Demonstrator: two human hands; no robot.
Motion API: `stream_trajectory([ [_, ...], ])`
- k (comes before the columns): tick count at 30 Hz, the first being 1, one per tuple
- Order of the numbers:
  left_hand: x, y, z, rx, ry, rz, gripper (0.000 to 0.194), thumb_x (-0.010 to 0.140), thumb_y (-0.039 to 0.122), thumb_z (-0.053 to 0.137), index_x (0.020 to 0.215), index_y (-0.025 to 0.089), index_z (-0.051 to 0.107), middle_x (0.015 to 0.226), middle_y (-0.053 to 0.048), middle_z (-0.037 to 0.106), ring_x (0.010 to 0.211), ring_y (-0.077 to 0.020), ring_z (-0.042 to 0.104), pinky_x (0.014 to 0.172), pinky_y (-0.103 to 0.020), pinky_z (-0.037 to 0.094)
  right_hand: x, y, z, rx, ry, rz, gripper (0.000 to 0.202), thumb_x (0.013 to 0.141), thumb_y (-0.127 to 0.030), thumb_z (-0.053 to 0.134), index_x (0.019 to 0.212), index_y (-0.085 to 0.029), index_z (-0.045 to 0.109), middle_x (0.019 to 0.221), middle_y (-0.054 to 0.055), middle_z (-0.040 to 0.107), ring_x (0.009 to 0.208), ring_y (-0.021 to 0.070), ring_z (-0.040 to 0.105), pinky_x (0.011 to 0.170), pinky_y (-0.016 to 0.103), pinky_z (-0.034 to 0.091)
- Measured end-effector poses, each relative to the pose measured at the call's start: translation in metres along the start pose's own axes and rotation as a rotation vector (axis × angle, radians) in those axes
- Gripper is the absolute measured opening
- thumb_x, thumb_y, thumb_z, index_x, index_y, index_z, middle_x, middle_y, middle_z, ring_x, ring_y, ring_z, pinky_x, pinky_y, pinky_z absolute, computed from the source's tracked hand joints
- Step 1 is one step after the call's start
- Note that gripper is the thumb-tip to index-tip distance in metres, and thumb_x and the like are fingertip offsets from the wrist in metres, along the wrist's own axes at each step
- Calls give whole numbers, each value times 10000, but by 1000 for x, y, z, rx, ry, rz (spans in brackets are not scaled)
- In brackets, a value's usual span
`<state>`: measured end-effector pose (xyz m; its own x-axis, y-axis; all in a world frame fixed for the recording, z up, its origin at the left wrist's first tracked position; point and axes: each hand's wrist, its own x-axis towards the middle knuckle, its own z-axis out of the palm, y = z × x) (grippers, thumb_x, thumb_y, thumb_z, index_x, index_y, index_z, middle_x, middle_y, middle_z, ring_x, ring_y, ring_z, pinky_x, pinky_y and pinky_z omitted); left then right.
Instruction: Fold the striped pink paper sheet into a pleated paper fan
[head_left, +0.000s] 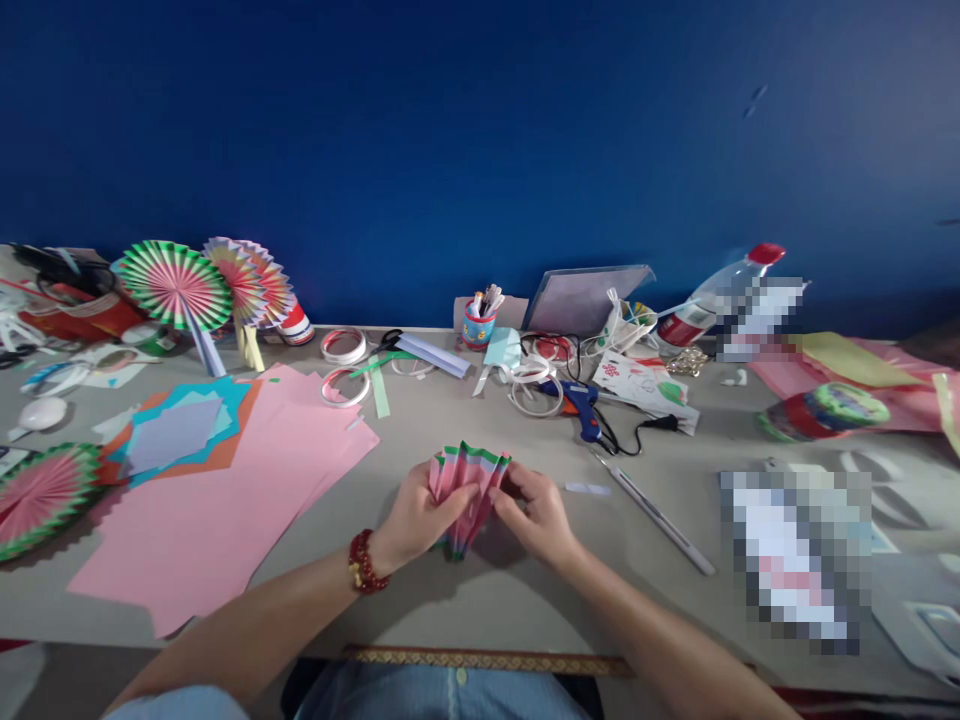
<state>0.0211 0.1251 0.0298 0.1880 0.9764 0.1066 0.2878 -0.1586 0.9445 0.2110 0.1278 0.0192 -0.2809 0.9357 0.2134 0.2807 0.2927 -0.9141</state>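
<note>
A pleated paper piece [466, 485], pink with green edges, is held between both hands above the grey table, its folds partly spread. My left hand [420, 515], with a red bead bracelet at the wrist, pinches its left side, the thumb lying across the pleats. On the right side, my right hand [536, 510] grips the same paper between thumb and fingers. Just right of that hand lies a small white strip [588, 489], and beyond it a grey-white pen-like tool [664, 520] rests at a slant.
Pink sheets [217, 510] spread on the left, with finished round fans [176, 285] standing behind. Rolls of tape [343, 347], a pen cup [479, 325] and a blue glue gun [585, 408] line the back. A bottle [709, 300] leans at the back right.
</note>
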Motion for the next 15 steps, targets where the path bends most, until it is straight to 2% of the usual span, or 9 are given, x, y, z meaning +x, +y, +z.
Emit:
stream_trajectory([
  [4,0,-3,-2,36,51,62,389,882,295,585,543,200,421,527,46,446,517,-97,420,565,-216,420,-1,3,0,-20,19,65,238,899,-339,503,707,-201,530,585,-27,506,511,119,479,488,225,349],
  [7,1,-3,-2,19,60,65,347,876,278,571,562,199,446,546,37,482,523,-100,431,563,-214,422,0,4,1,-17,33,86,257,904,-339,481,688,-205,523,590,-21,524,504,120,488,487,228,351],
  [11,1,-2,-1,10,-9,73,287,883,273,567,613,183,527,589,24,540,565,-107,481,603,-212,445,1,3,1,-42,55,70,320,928,-374,487,651,-213,498,573,-20,531,509,123,498,515,235,363],
  [15,1,-4,-1,-19,-28,48,265,871,266,581,625,175,537,603,22,557,581,-106,501,611,-206,455,2,1,0,-52,71,92,354,943,-384,476,633,-214,492,553,-19,536,510,125,498,525,237,361],
])
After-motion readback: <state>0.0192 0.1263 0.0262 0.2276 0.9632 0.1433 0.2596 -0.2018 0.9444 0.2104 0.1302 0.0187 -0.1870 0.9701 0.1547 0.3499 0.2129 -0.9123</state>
